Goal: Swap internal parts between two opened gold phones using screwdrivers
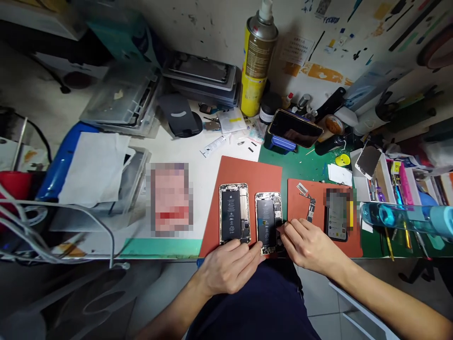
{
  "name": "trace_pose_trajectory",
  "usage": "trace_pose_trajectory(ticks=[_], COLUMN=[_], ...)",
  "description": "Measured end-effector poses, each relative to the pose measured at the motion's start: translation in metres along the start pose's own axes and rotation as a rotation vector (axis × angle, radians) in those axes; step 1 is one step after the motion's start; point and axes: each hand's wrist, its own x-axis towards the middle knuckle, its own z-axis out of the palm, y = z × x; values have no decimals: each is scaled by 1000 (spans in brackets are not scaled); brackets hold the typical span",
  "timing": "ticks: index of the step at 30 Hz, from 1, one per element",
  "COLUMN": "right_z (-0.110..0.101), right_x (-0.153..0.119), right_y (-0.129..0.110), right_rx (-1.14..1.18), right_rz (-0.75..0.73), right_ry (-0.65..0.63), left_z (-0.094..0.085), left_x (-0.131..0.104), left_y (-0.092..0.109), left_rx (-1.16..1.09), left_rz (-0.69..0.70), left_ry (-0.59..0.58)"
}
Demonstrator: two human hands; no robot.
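Observation:
Two opened phones lie side by side on a reddish-brown mat (233, 171). The larger opened phone (231, 212) is on the left, with its black battery showing. The smaller opened phone (268, 219) is on the right, also with a black battery. My left hand (231, 267) rests across the lower ends of both phones, its fingertips at the smaller one's lower left edge. At that phone's lower right edge, my right hand (304, 243) has its fingers curled and pressed together; what they pinch, if anything, is too small to tell. A logic board (311, 210) lies just beyond my right hand.
A second mat (295, 189) holds a lit phone (336, 219) at right. Behind stand a yellow spray can (253, 89) and a phone on a blue stand (281, 142). A blue bottle (406, 217) lies over screwdrivers. Plastic boxes (116, 94) and white cables (71, 205) are at left.

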Motion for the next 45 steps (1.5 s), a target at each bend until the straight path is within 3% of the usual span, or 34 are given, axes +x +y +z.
trace_pose_trajectory(ticks=[7, 18, 22, 28, 32, 38, 45], right_z=[2, 0, 6, 21, 23, 23, 20], right_x=[-3, -4, -14, -20, -18, -16, -10], right_y=[-1, -5, -9, -35, -55, -69, -74], right_rx=[-2, -30, 88, 555, 685, 735, 923], right_rz=[-127, -152, 46, 562, 773, 965, 941], right_ry=[39, 53, 68, 250, 335, 392, 390], left_z=[0, 0, 0, -2, -3, -2, -3], left_x=[3, 4, 2, 3, 4, 1, 4], left_y=[0, 0, 0, -1, -1, -3, -4], left_rx=[-15, -3, -7, -25, -40, -43, -54], left_rz=[-18, -31, -41, -43, -39, -38, -25], left_ry=[8, 8, -5, -1, -7, -14, -14])
